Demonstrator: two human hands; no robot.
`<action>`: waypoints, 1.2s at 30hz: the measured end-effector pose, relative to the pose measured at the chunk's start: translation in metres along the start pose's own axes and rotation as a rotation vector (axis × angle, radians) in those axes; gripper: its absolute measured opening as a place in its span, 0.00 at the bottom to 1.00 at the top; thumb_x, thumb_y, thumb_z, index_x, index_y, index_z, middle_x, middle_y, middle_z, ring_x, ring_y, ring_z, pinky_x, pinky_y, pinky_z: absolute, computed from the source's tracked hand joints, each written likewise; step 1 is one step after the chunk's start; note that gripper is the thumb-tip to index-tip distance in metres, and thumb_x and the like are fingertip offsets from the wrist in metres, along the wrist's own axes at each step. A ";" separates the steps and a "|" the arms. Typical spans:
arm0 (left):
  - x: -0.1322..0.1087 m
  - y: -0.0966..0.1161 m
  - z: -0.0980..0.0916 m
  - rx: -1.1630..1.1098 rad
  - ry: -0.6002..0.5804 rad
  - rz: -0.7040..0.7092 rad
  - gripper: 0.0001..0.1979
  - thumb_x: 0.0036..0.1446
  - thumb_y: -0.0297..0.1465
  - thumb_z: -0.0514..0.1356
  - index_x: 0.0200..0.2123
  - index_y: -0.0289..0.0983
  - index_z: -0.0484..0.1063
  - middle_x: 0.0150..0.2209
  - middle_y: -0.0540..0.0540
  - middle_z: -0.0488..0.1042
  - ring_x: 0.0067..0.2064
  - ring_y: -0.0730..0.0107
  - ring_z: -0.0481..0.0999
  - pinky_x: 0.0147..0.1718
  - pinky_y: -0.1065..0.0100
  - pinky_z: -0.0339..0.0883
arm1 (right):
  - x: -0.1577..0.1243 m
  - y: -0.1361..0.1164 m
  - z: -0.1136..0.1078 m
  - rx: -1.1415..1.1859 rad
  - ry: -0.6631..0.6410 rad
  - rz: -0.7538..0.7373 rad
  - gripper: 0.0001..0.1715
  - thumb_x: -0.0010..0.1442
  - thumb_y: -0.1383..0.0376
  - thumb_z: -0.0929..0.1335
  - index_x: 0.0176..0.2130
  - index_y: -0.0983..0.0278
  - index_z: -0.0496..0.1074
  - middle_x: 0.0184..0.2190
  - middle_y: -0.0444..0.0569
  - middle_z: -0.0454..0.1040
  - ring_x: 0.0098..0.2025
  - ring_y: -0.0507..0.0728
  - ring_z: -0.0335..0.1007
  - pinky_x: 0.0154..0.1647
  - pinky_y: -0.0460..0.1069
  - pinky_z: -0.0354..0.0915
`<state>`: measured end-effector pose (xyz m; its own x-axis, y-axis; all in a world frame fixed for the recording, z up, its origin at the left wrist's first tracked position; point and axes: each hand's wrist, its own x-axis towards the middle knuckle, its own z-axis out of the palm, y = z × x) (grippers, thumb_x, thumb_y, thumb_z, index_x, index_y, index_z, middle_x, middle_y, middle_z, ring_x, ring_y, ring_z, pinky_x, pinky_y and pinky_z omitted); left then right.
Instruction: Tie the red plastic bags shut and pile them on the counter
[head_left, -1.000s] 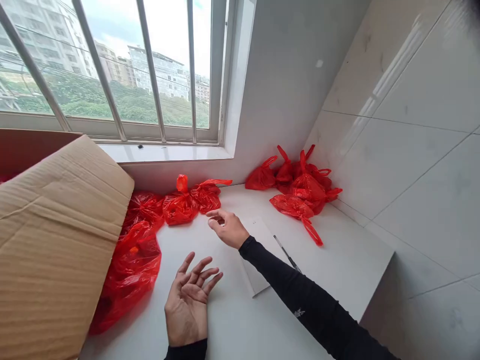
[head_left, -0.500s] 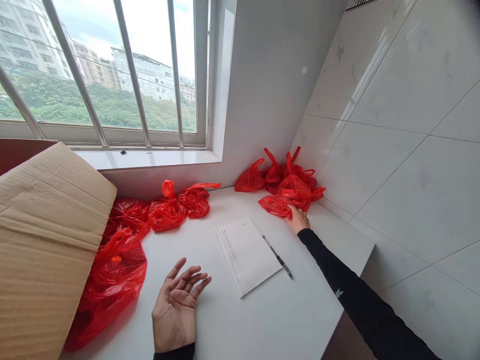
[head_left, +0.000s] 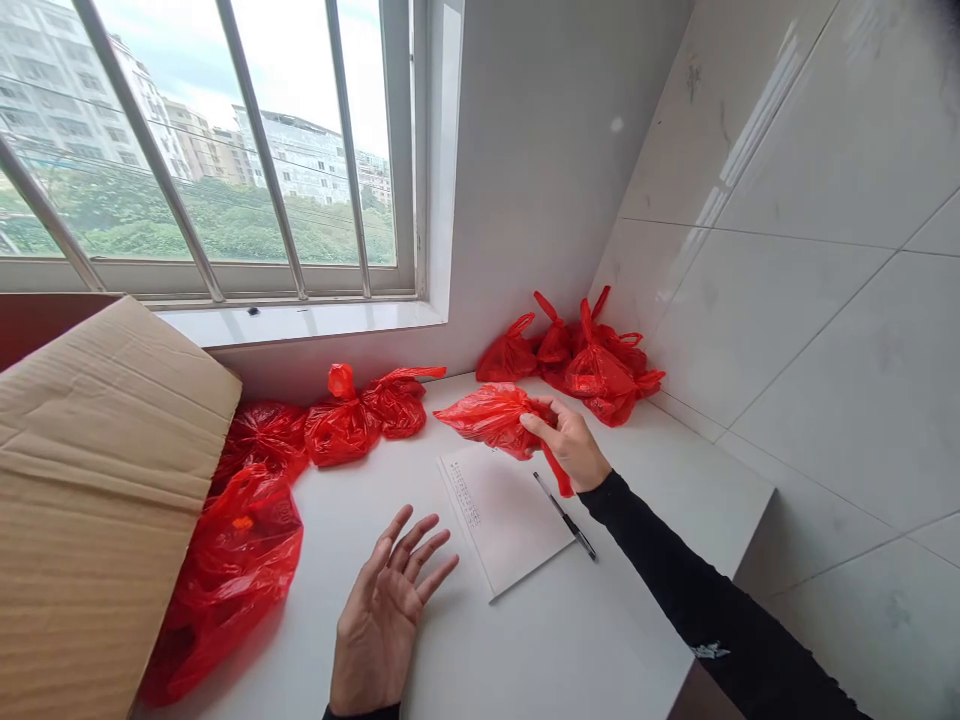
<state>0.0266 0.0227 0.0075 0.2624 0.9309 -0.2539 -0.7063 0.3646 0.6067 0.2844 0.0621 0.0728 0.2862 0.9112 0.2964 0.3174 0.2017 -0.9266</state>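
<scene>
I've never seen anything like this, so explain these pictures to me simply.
There's no machine here, only a person's bare left hand and right hand. Every picture comes from one head-worn camera, looking forward and down. On the white table lie a notebook with writing on it and a pen along its right edge. At the left is a cardboard box, with clustered red bags beside it; more red bags are piled in the far corner. The right hand holds a red plastic bag over the notebook's far end. The left hand is open, holding nothing.
</scene>
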 end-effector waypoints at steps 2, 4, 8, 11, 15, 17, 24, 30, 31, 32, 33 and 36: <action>0.000 -0.002 0.004 -0.024 0.005 0.009 0.27 0.59 0.46 0.58 0.59 0.43 0.68 0.58 0.37 0.73 0.60 0.44 0.70 0.47 0.45 0.75 | -0.023 -0.012 0.027 0.227 -0.199 0.021 0.24 0.59 0.52 0.70 0.50 0.63 0.69 0.41 0.51 0.77 0.35 0.55 0.75 0.32 0.50 0.75; 0.000 -0.001 0.002 -0.036 0.054 0.038 0.27 0.56 0.49 0.60 0.55 0.43 0.72 0.53 0.39 0.77 0.58 0.43 0.71 0.45 0.48 0.76 | -0.041 -0.019 0.049 0.320 -0.426 0.071 0.24 0.59 0.51 0.70 0.49 0.62 0.70 0.36 0.49 0.78 0.32 0.54 0.75 0.31 0.49 0.74; 0.000 0.008 -0.011 0.093 0.319 0.178 0.21 0.43 0.37 0.72 0.42 0.37 0.79 0.38 0.44 0.82 0.48 0.47 0.78 0.39 0.62 0.78 | -0.055 -0.010 0.076 0.254 -0.386 0.131 0.23 0.62 0.48 0.66 0.47 0.62 0.72 0.25 0.43 0.73 0.23 0.50 0.68 0.23 0.45 0.65; -0.001 0.011 -0.013 0.134 0.281 0.248 0.20 0.42 0.35 0.72 0.41 0.37 0.79 0.36 0.47 0.82 0.44 0.50 0.80 0.36 0.65 0.78 | -0.059 0.010 0.086 0.173 -0.232 0.059 0.21 0.61 0.51 0.68 0.47 0.61 0.73 0.32 0.44 0.72 0.32 0.51 0.67 0.29 0.45 0.64; -0.002 0.004 -0.007 0.080 0.157 0.208 0.21 0.46 0.34 0.71 0.46 0.39 0.76 0.38 0.46 0.81 0.42 0.53 0.81 0.38 0.63 0.77 | -0.071 0.030 0.091 0.240 -0.411 0.085 0.23 0.61 0.51 0.69 0.51 0.61 0.72 0.37 0.46 0.71 0.37 0.53 0.66 0.33 0.46 0.65; -0.001 0.000 -0.007 0.100 0.130 0.214 0.21 0.47 0.32 0.72 0.46 0.39 0.76 0.40 0.45 0.81 0.42 0.54 0.81 0.39 0.63 0.76 | -0.076 0.033 0.090 0.241 -0.447 0.095 0.20 0.61 0.52 0.69 0.48 0.61 0.74 0.34 0.45 0.71 0.36 0.53 0.66 0.34 0.47 0.64; -0.005 0.000 -0.006 0.327 0.160 0.201 0.19 0.45 0.34 0.73 0.42 0.36 0.78 0.38 0.43 0.81 0.40 0.53 0.81 0.39 0.62 0.74 | -0.080 0.034 0.087 0.249 -0.495 0.095 0.21 0.62 0.53 0.69 0.51 0.59 0.71 0.36 0.45 0.71 0.35 0.53 0.66 0.34 0.47 0.65; -0.009 -0.001 0.002 0.362 0.150 0.199 0.15 0.50 0.39 0.69 0.37 0.34 0.80 0.30 0.44 0.80 0.38 0.52 0.80 0.34 0.62 0.74 | -0.082 0.038 0.089 0.214 -0.489 0.126 0.11 0.63 0.58 0.67 0.39 0.63 0.74 0.29 0.44 0.74 0.30 0.53 0.67 0.34 0.48 0.65; -0.009 -0.001 0.003 0.303 0.139 0.179 0.15 0.52 0.40 0.67 0.37 0.34 0.80 0.30 0.43 0.80 0.38 0.51 0.80 0.34 0.62 0.74 | -0.082 0.039 0.090 0.216 -0.460 0.134 0.11 0.64 0.58 0.67 0.39 0.63 0.74 0.30 0.45 0.74 0.31 0.53 0.67 0.34 0.48 0.65; -0.008 -0.002 0.003 0.237 0.131 0.156 0.15 0.54 0.40 0.66 0.38 0.34 0.80 0.31 0.43 0.80 0.38 0.51 0.80 0.34 0.61 0.74 | -0.081 0.040 0.090 0.219 -0.430 0.141 0.12 0.64 0.58 0.67 0.39 0.63 0.74 0.31 0.45 0.74 0.31 0.53 0.67 0.33 0.48 0.65; -0.008 -0.002 0.003 0.182 0.129 0.139 0.16 0.55 0.41 0.65 0.40 0.35 0.79 0.32 0.42 0.80 0.39 0.51 0.80 0.35 0.61 0.75 | -0.081 0.041 0.090 0.227 -0.405 0.149 0.12 0.64 0.57 0.66 0.39 0.63 0.74 0.31 0.46 0.74 0.32 0.53 0.67 0.33 0.48 0.65; -0.007 0.000 0.003 0.192 0.141 0.148 0.17 0.52 0.38 0.68 0.44 0.37 0.78 0.37 0.43 0.81 0.41 0.52 0.80 0.36 0.62 0.75 | -0.079 0.040 0.088 0.270 -0.385 0.174 0.16 0.65 0.53 0.65 0.42 0.62 0.73 0.35 0.47 0.74 0.35 0.55 0.69 0.31 0.47 0.65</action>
<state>0.0265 0.0160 0.0117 0.0620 0.9671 -0.2466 -0.5889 0.2349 0.7733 0.1951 0.0297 -0.0077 -0.0569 0.9958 0.0718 0.0349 0.0739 -0.9967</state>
